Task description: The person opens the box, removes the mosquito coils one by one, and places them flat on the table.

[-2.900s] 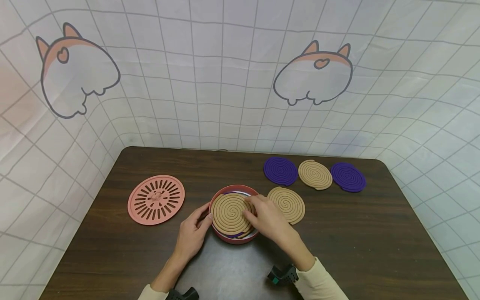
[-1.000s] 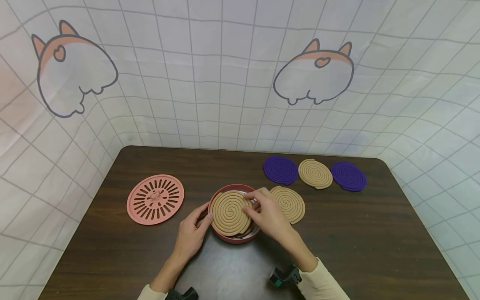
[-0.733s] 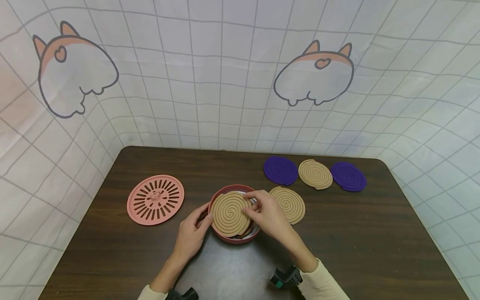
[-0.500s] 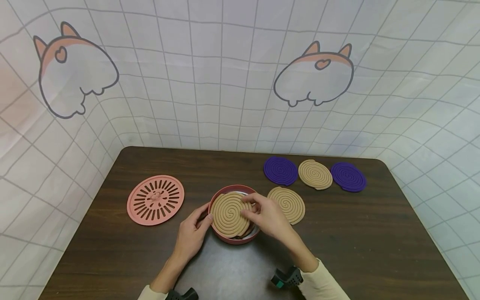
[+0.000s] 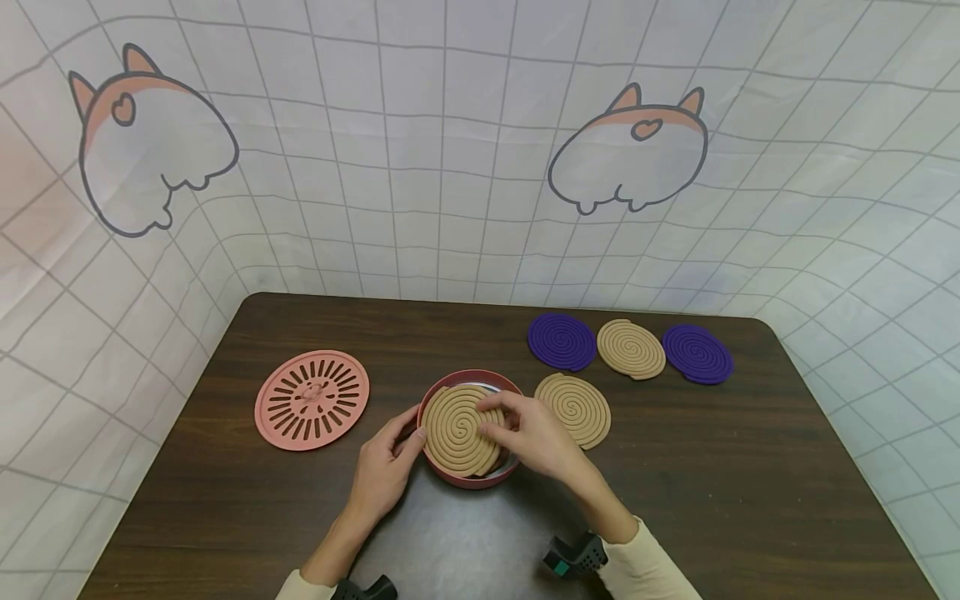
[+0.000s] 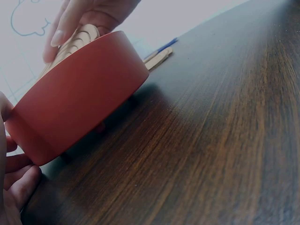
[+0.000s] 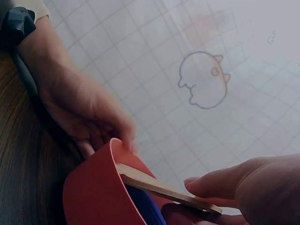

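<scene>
A round red mosquito coil box [image 5: 468, 483] stands near the middle of the table with tan coils in it. My left hand [image 5: 381, 471] holds the box by its left side, thumb at the rim and fingers along the wall. With my right hand [image 5: 543, 437] I pinch a tan mosquito coil [image 5: 456, 442] by its right part. In the right wrist view this coil [image 7: 159, 186] slants, one edge inside the box and the other between thumb and fingers. A purple coil [image 7: 144, 202] shows under it inside the box.
A pink slotted lid [image 5: 268, 423] lies left of the box. Right of the box lies a loose tan coil [image 5: 577, 410]. Behind it are a purple coil [image 5: 561, 342], another tan coil [image 5: 630, 350] and a second purple coil [image 5: 697, 354]. A white grid curtain [image 5: 450, 208] surrounds the table.
My right hand's fingertips have moved slightly left over the tan coil. The purple edge seen below that coil at first is now covered in the head view. My left hand stays on the box.
</scene>
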The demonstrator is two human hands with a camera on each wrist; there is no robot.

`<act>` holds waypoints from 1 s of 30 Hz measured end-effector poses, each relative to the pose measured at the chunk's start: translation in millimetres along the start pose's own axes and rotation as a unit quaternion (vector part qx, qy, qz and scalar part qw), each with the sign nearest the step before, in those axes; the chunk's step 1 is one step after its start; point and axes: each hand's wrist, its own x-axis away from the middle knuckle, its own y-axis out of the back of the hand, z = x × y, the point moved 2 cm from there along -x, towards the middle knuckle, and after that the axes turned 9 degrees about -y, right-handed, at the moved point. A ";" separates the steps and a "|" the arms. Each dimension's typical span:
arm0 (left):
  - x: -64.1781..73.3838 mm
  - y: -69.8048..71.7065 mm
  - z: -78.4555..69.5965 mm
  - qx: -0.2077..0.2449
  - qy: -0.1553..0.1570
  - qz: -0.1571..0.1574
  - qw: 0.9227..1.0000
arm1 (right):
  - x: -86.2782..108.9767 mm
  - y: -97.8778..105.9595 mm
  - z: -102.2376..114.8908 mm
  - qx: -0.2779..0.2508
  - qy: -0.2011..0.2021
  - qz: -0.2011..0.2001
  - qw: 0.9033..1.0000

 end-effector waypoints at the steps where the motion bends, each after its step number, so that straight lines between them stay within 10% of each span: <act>1: -0.1 0.1 0.0 0.000 0.000 0.000 1.000 | -0.1 -0.1 0.4 -0.002 -0.001 0.003 1.000; 30: -0.6 0.1 0.4 0.006 -0.006 -0.004 1.000 | 0.0 -2.6 1.4 0.032 -0.005 -0.004 0.999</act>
